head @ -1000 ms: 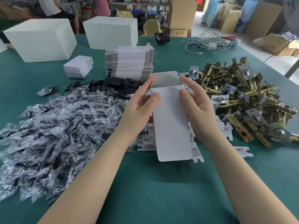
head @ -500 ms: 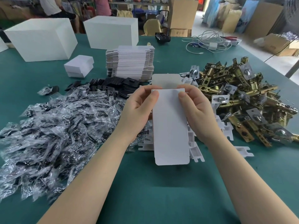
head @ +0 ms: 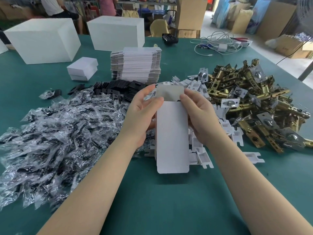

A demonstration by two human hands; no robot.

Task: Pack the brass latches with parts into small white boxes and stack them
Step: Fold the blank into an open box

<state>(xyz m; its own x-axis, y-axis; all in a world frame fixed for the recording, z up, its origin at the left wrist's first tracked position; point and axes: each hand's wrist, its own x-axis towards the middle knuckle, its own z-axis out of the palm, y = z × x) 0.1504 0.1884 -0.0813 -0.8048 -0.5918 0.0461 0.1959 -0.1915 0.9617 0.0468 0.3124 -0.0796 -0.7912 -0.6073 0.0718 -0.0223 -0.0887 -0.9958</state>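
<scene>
A small white box (head: 172,136), not yet filled, is held above the tabletop (head: 169,200) between both hands, probably so that its far flap can be folded shut. It is gripped at its upper left edge by the left hand (head: 142,114), thumb on the front face. The upper right edge is pinched by the right hand (head: 199,114), fingers curled. The brass latches (head: 250,102) are piled just to the right.

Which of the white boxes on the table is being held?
The tall narrow box between the left hand and right hand, its top flap open. The two small boxes sit stacked far left, the big cubes behind, all untouched.
</scene>
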